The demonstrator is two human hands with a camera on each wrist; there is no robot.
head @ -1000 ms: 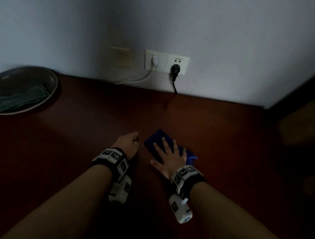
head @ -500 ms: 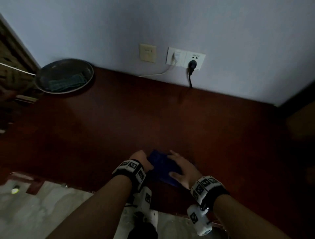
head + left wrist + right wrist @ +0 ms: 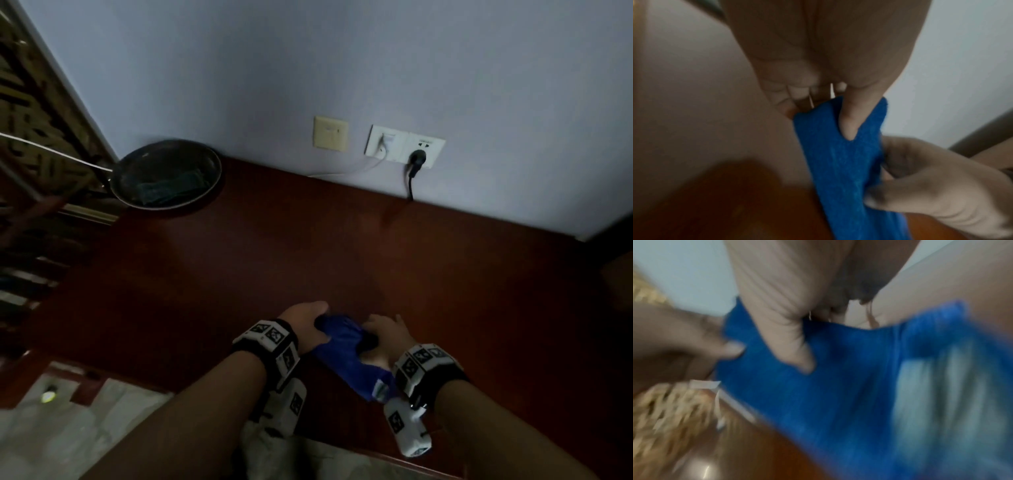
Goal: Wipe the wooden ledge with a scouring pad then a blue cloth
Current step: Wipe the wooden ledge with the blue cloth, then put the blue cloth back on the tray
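The blue cloth (image 3: 342, 349) is lifted off the dark red wooden ledge (image 3: 239, 260) near its front edge, stretched between both hands. My left hand (image 3: 305, 325) pinches its upper end; in the left wrist view the thumb presses into the blue cloth (image 3: 840, 154). My right hand (image 3: 383, 339) grips the other part, thumb over the blue cloth (image 3: 838, 386) in the right wrist view. A white label hangs at the cloth's lower corner. A greenish scouring pad (image 3: 171, 190) lies in a dark pan (image 3: 137, 164) at the ledge's far left.
The wall (image 3: 342, 68) runs along the back of the ledge, with a switch plate (image 3: 330, 133) and a double socket (image 3: 404, 145) holding a white plug and a black plug. A woven screen (image 3: 30, 137) stands at left. Pale floor (image 3: 68, 428) lies below the front edge.
The right hand lay flat on the cloth on the ledge; both hands have since drawn it toward the front edge and picked it up. The view has pulled back and shifted left.
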